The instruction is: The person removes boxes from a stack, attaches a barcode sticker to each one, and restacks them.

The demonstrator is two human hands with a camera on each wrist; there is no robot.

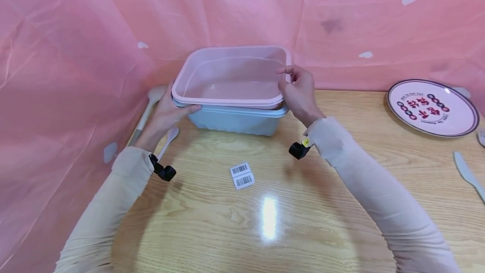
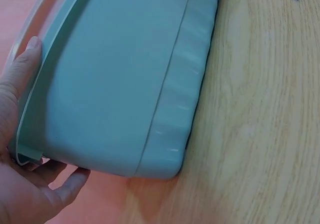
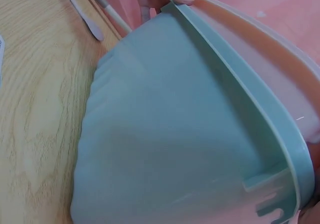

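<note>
i see pink tub [image 1: 231,75] nested in blue tub [image 1: 235,119], long axis crosswise; left hand [image 1: 166,111], right hand [image 1: 299,89] gripping opposite rim ends.

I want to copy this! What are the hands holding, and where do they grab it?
The left hand grips the blue tub's left rim. The right hand pinches the pink tub's right rim.

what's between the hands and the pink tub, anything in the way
Nothing visible. The left hand already grips the left rim of the pink tub, which sits nested in the blue tub, and the right hand pinches its right rim. The spoons lie behind the left hand, not between.
</note>
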